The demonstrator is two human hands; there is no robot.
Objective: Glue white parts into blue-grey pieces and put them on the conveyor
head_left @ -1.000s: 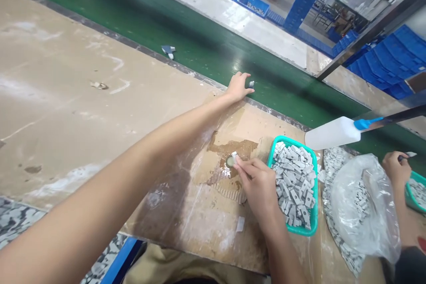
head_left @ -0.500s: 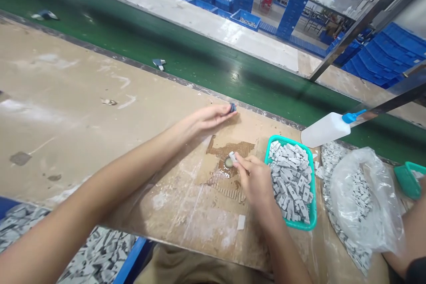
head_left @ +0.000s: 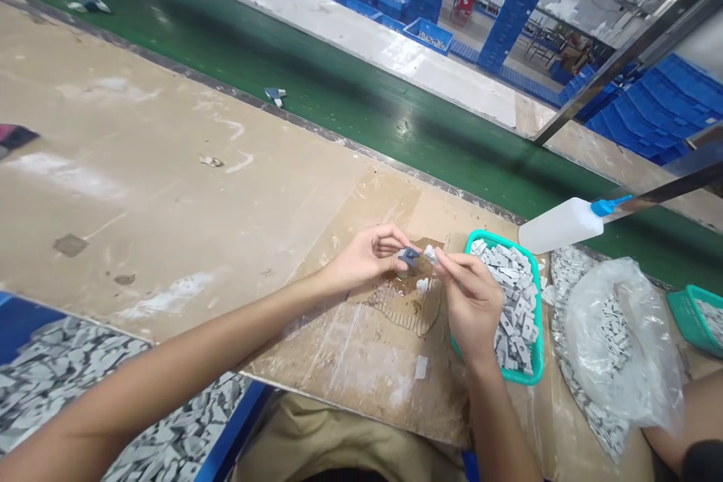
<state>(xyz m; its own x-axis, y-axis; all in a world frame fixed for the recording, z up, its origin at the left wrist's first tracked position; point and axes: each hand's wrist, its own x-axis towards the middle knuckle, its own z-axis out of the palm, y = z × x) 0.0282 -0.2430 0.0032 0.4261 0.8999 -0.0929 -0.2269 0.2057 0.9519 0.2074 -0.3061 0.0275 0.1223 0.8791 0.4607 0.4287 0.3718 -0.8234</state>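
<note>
My left hand (head_left: 367, 256) pinches a small dark blue part (head_left: 409, 256) over a wet, torn patch of cardboard (head_left: 404, 301). My right hand (head_left: 471, 297) pinches a small grey piece (head_left: 431, 254) right beside the blue part; the two nearly touch. Another grey piece (head_left: 421, 286) lies on the cardboard just below them. A teal basket (head_left: 535, 361) heaped with grey pieces sits against my right hand.
A white squeeze bottle with a blue nozzle (head_left: 562, 224) hangs above the basket. A clear plastic bag (head_left: 618, 346) lies over more grey pieces on the right, beside a second teal basket (head_left: 692, 316) and another person's arm (head_left: 683, 422). The green conveyor belt (head_left: 339, 98) runs behind; a blue bin of grey pieces (head_left: 113, 407) sits lower left.
My left hand has drawn back from the belt's edge with the blue part to meet my right hand. My right hand lifted its grey piece off the wet patch.
</note>
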